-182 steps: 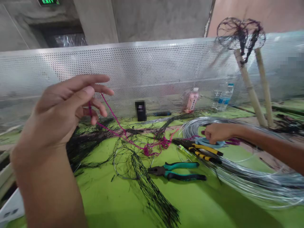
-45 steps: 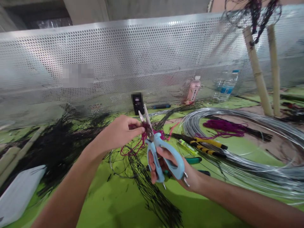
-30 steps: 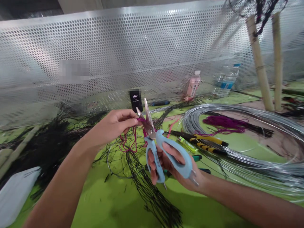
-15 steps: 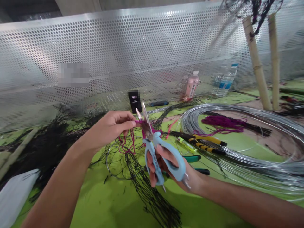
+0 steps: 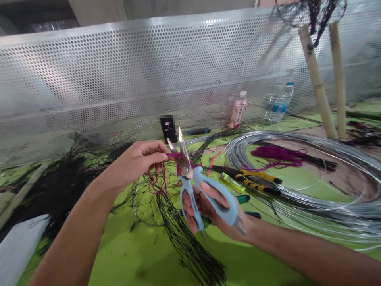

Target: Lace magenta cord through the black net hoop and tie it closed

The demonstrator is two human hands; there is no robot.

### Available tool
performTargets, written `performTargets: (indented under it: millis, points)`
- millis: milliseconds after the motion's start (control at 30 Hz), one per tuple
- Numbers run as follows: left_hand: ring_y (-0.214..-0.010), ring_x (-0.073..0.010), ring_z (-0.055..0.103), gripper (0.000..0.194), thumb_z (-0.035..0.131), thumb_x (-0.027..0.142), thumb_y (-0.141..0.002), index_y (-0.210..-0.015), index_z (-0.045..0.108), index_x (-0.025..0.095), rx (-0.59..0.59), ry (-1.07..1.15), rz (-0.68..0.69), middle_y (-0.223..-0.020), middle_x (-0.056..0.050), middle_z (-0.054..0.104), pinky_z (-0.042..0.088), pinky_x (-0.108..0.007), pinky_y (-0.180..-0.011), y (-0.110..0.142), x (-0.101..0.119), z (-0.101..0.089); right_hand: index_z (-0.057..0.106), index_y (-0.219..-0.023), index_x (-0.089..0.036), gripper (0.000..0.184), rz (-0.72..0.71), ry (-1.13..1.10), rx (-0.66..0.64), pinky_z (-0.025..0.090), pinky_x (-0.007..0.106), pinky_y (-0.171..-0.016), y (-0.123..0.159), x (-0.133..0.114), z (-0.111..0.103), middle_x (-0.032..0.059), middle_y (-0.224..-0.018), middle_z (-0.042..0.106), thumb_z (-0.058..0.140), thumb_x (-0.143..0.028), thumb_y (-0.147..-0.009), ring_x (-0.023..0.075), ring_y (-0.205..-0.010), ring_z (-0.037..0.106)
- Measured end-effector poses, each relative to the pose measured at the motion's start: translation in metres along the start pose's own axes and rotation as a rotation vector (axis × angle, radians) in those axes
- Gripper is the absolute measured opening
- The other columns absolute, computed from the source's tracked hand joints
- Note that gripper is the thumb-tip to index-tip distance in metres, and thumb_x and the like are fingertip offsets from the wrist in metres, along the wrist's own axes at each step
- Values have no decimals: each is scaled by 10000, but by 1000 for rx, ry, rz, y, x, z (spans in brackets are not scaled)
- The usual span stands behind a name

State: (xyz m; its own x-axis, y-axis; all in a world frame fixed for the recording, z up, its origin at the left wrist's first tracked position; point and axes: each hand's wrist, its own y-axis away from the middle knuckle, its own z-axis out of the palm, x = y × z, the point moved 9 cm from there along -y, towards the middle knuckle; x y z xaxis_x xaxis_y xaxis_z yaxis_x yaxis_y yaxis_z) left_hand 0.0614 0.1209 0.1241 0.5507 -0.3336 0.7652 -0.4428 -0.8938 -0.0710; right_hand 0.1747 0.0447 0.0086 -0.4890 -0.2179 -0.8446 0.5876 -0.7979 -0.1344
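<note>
One pair of scissors [image 5: 199, 174] and one pink cord [image 5: 172, 155] meet above the green table [image 5: 125, 250]. What holds each?

"The left hand [image 5: 145, 161] pinches the cord between thumb and fingers. The right hand [image 5: 212, 212] is wrapped round the light blue handles of the scissors, and their blades stand apart, pointing up and away."

"Where exactly is the cord?"

"A short stretch runs from the left hand to the blades. More of it hangs in loops below that hand, over a black net [image 5: 190, 242] that trails toward the near edge of the view."

"Any writing?"

"The pink bottle [image 5: 238, 110] by the metal screen [image 5: 119, 79] carries a column of dark characters, too blurred to read. The clear bottle [image 5: 279, 106] to its right wears a blue band; I can't make out words on it. The black box [image 5: 169, 134] shows small pale marks, partly pixelated, none legible."

"And to the right of the scissors?"

"Yellow-and-black pliers [image 5: 260, 177], with a bright green packet [image 5: 233, 183] beside them, its print too small to read. Green-handled pliers [image 5: 243, 198] lie partly hidden behind the right hand. Farther right, a bundle of purple cord [image 5: 276, 155] lies inside a coil of silvery wire [image 5: 241, 151]."
</note>
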Motion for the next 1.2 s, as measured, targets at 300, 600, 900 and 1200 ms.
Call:
performTargets:
  millis: [300,600,900,1200]
  points:
    - [-580,-123,561,144,653,344,-930,-922,668,201,111,95,-14,-673,9,597,451,-235,-539,0,2,-5,612,-802,-243,494,-18,16,-35,483,365,-607,3,-1,9,59,-777,595,602,-737,-816,225,-606,595]
    - [-543,-129,566,132,625,332,-948,-927,659,206,128,64,-22,-622,5,605,435,-226,-496,-1,0,-5,622,-751,-208,460,2,-28,24,488,311,-586,4,4,8,19,-737,598,690,-657,-828,166,-545,612]
    - [-582,-113,582,158,608,362,-980,-956,653,212,131,74,-15,-790,-27,718,426,-225,-529,0,-2,-7,608,-626,-165,500,55,-74,111,440,203,-374,0,14,0,-17,-560,565,798,-605,-766,115,-385,587]
    - [-586,-105,563,136,612,322,-966,-909,653,205,149,43,40,-896,-49,741,442,-221,-537,2,4,-15,588,-698,-189,514,17,3,96,460,254,-469,5,-6,4,5,-651,581,737,-676,-772,150,-492,611]
